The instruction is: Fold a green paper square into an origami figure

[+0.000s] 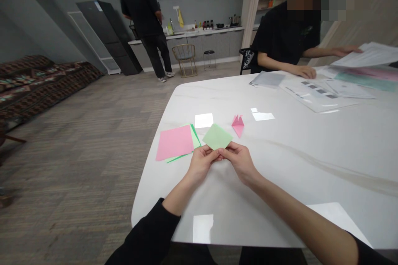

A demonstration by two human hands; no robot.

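Observation:
A light green square of folding paper (217, 136), turned like a diamond, is held above the white table by both hands. My left hand (202, 160) pinches its near left edge, thumb on top. My right hand (239, 158) pinches the near right edge, and the two thumbs meet at the near corner. Whether the paper is folded under my fingers cannot be seen. Left of my hands lies a stack of pink and green paper sheets (174, 143), a pink one uppermost. Just beyond the green square, to the right, sits a folded pink origami piece (238, 126).
Across the white table (295, 153), a seated person (287, 37) handles papers (323, 91) at the far right. A white sheet (337, 219) lies near my right forearm. Another person (141, 8) stands by the kitchen counter, near a chair (185, 58) and a stool (209, 56).

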